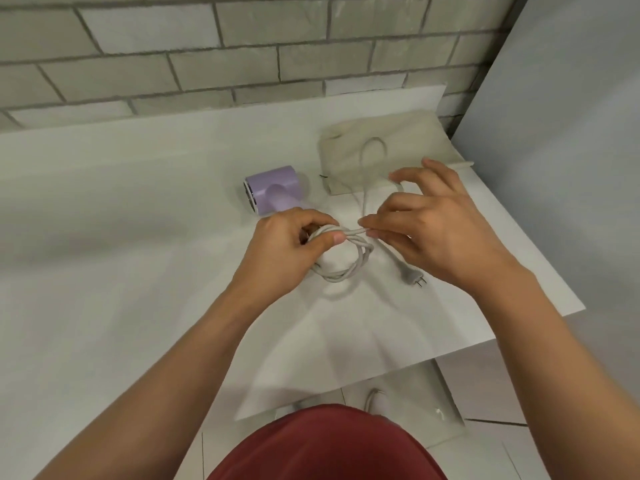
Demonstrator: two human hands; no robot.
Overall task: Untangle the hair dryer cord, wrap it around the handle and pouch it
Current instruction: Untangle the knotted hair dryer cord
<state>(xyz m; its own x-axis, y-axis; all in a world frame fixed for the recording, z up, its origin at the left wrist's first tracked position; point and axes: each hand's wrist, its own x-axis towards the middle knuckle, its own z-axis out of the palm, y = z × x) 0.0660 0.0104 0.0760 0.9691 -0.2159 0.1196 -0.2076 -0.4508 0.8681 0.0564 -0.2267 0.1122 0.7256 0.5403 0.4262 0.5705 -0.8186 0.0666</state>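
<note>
A lilac hair dryer lies on the white counter, its handle pointing toward me and partly hidden by my left hand. My left hand is closed around the twisted grey cord where it coils into a loop. My right hand pinches a strand of the same cord just right of that, its other fingers spread. One long strand loops up onto the beige pouch lying flat behind. The plug rests on the counter below my right hand.
A grey brick wall runs along the back. A pale panel stands at the right, close to the counter's right edge. Below the front edge I see floor tiles and my red shirt.
</note>
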